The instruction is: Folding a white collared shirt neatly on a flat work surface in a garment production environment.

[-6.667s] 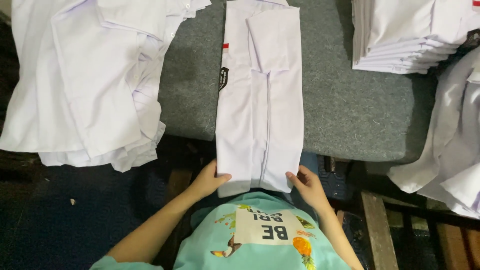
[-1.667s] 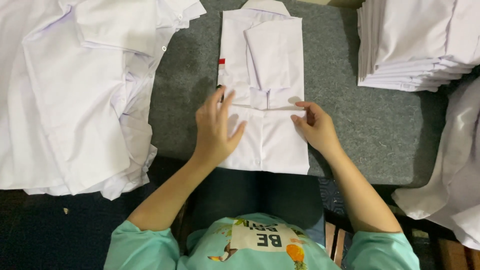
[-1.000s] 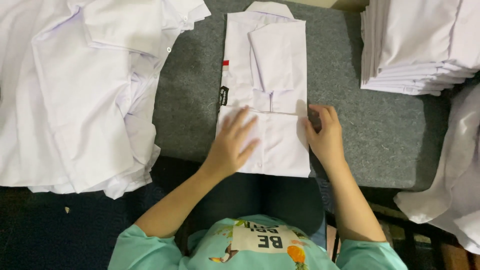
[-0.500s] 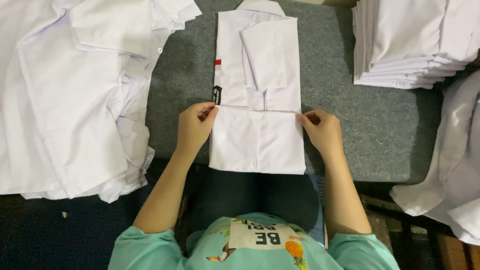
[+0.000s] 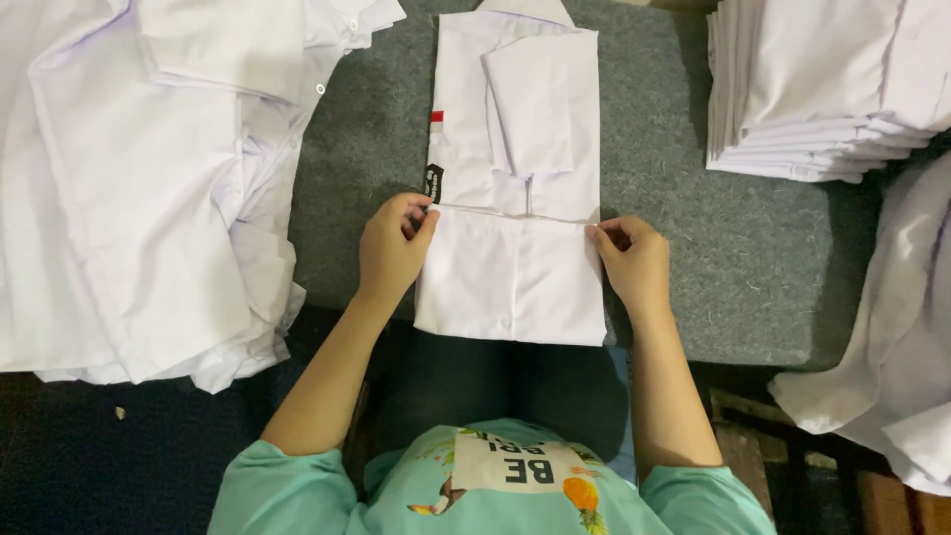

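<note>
Folding a white shirt (image 5: pixel 515 198) here, lying flat on the grey felt tabletop (image 5: pixel 713 258) with its long axis running straight away from the body, collar at the far end and the doubled-over hem part hanging a bit past the near table edge. Pinching the fold line on both sides: left hand (image 5: pixel 391 248) gripping the left edge right by the little black hang tag (image 5: pixel 434 182), fingers curled together with thumb and fingertips closed on the cloth; right hand (image 5: pixel 636 263) doing the same on the right edge, fingers tucked in, thumb on top. Sitting about level with each other, so neither really nearer, shirt lying directly between them. Forearms coming in from below, angling slightly inward, wrists low over the table edge. Also sitting around: a loose heap of unfolded white shirts (image 5: pixel 149 178) off to the left, a neat stack of folded shirts (image 5: pixel 822 89) at far right, more white cloth (image 5: pixel 892 347) draped at the right edge.
</note>
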